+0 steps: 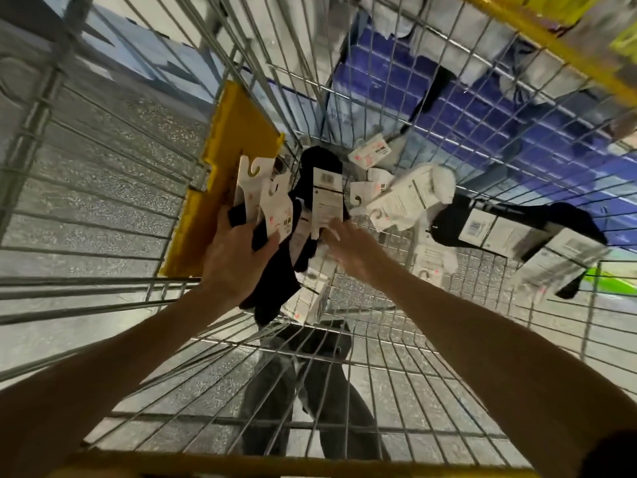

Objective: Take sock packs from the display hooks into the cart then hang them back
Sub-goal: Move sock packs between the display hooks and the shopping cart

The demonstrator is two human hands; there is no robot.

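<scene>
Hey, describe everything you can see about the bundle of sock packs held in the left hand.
The bundle of sock packs is several dark, soft-looking socks on white card headers with hook-shaped cutouts and small red print. The left hand grips its middle, thumb across the front. Headers point away from the person, toward the yellow flap; dark sock ends hang below the hand. It is held inside the wire cart. The exact count is unclear.

Single head view
Wide-angle, looking steeply down into the cart (pixel 103 281) from close above its near rim.
</scene>
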